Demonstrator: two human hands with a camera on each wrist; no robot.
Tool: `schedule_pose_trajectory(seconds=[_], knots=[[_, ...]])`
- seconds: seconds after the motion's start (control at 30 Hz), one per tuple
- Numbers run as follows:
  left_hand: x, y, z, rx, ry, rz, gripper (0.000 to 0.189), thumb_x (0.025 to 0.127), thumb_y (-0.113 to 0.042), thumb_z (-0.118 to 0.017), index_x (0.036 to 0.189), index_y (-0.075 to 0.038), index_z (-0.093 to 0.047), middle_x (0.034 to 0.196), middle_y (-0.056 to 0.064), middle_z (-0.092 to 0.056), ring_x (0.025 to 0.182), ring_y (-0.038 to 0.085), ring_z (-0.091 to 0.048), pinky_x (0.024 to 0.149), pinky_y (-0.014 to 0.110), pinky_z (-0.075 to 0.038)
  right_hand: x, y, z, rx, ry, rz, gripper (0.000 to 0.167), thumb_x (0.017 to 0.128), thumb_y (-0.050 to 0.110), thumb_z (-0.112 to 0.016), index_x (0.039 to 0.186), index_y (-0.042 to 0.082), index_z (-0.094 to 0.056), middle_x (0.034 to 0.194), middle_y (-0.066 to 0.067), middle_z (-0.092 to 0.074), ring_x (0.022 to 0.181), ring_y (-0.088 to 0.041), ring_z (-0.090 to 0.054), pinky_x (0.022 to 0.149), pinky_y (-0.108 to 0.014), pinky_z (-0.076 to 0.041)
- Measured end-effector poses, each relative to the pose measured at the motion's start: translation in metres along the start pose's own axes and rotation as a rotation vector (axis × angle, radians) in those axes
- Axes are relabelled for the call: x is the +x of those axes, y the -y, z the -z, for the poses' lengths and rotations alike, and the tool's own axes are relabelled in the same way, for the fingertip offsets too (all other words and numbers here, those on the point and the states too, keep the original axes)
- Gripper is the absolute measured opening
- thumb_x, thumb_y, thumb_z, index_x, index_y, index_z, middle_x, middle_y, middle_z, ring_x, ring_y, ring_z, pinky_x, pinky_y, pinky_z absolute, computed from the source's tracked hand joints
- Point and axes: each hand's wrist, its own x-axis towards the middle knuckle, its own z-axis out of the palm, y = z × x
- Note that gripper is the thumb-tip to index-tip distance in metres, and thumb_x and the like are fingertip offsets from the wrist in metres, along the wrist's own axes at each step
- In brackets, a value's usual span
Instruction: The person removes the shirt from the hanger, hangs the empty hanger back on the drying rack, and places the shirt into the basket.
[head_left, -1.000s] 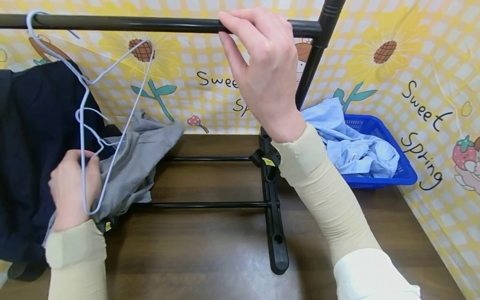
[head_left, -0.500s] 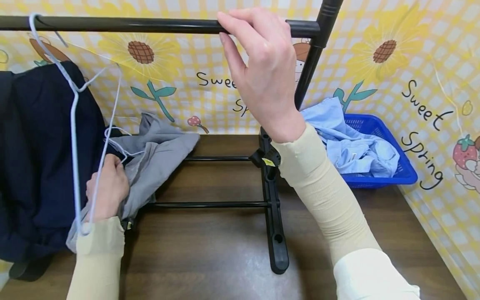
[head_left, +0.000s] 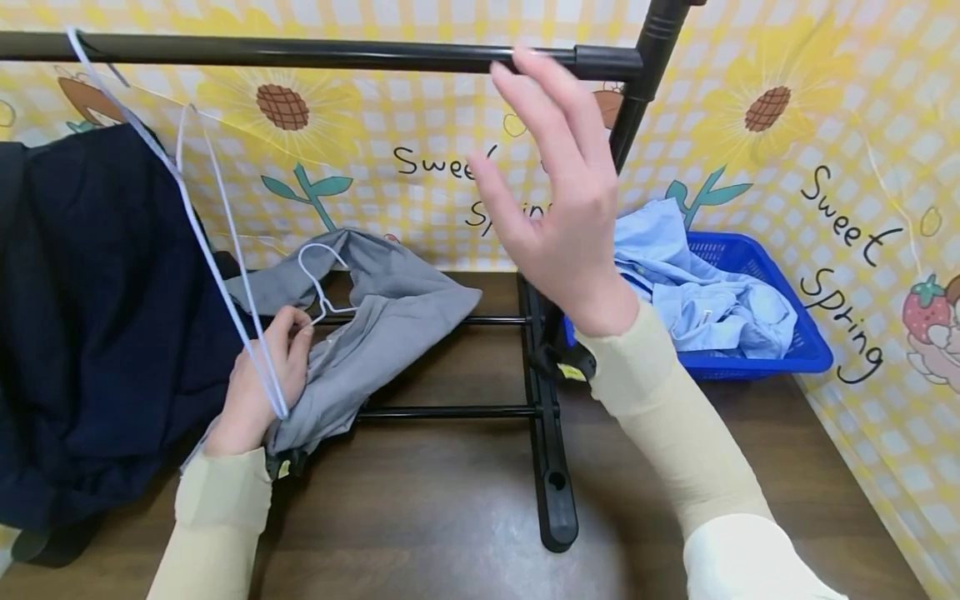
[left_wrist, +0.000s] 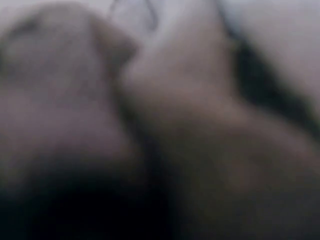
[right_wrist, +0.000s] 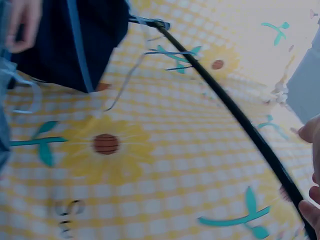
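Observation:
My left hand [head_left: 262, 375] pinches a white wire clothes hanger [head_left: 341, 311] at its neck, low on the left in the head view. A crumpled grey garment [head_left: 382, 333] hangs on that hanger, its tip pointing right. An unloaded white hanger [head_left: 171, 163] dangles from the black rail [head_left: 337, 52], its lower end crossing in front of my left hand. My right hand [head_left: 573, 200] has its fingers spread, with the fingertips right at the rail near its right end. The left wrist view is too blurred to show the grip.
A navy garment [head_left: 97, 333] hangs at the left. A blue basket [head_left: 813, 350] with a light blue garment [head_left: 697, 292] inside stands at the right, behind the rack's post. Two low black bars and a black foot [head_left: 551, 475] form the rack's base.
My left hand has moved right, bringing the grey garment and its hanger along. The right hand has let go of the rail and spread its fingers. The unloaded hanger has swung and turned.

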Motion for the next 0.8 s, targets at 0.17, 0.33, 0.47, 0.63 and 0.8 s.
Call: schedule_pose_trajectory(seconds=[0.17,0.33,0.47,0.63,0.8], knots=[[-0.007,-0.012,0.000,-0.070,0.045,-0.083,0.014,0.110,-0.021,-0.045,0.112,-0.010,-0.054,0.062,0.001,-0.052,0.049,0.020,-0.046,0.050,0.038,-0.036,-0.061,-0.004,0.009,0.040,0.274,-0.274,0.050,0.093,0.015,-0.073,0.136,-0.006,-0.059,0.143,-0.020,-0.053,0.135,-0.027,-0.047,0.112,-0.041,-0.035],[-0.017,-0.024,0.007,-0.135,0.115,-0.182,0.014,0.111,-0.022,-0.046,0.114,-0.012,-0.054,0.055,-0.005,-0.043,0.045,0.014,-0.042,0.045,0.032,-0.035,-0.115,-0.004,0.015,0.084,0.839,-0.630,0.068,0.103,0.044,-0.058,0.156,0.006,-0.039,0.165,-0.008,-0.026,0.150,-0.019,-0.022,0.120,-0.040,-0.020],[-0.024,-0.032,0.013,-0.186,0.109,-0.251,0.009,0.109,-0.018,-0.050,0.113,-0.013,-0.056,0.057,-0.007,-0.043,0.046,0.011,-0.040,0.046,0.030,-0.034,-0.139,-0.006,0.020,0.222,1.119,-0.821,0.070,0.105,0.057,-0.043,0.159,0.013,-0.035,0.166,-0.003,-0.025,0.150,-0.016,-0.021,0.119,-0.042,-0.023],[-0.030,-0.041,0.012,-0.193,0.104,-0.328,0.006,0.107,-0.014,-0.055,0.112,-0.017,-0.057,0.058,-0.011,-0.038,0.047,0.007,-0.036,0.047,0.028,-0.033,-0.149,-0.013,0.038,0.336,1.284,-1.002,0.067,0.106,0.059,-0.039,0.154,0.013,-0.047,0.153,-0.004,-0.048,0.139,-0.018,-0.043,0.112,-0.042,-0.036],[-0.036,-0.055,0.015,-0.277,0.117,-0.369,0.011,0.105,-0.008,-0.057,0.112,-0.016,-0.058,0.063,-0.011,-0.047,0.051,0.008,-0.039,0.050,0.025,-0.034,-0.138,-0.012,0.076,0.327,1.388,-1.135,0.065,0.103,0.060,-0.045,0.146,0.013,-0.058,0.144,-0.005,-0.057,0.133,-0.023,-0.050,0.111,-0.047,-0.037]])
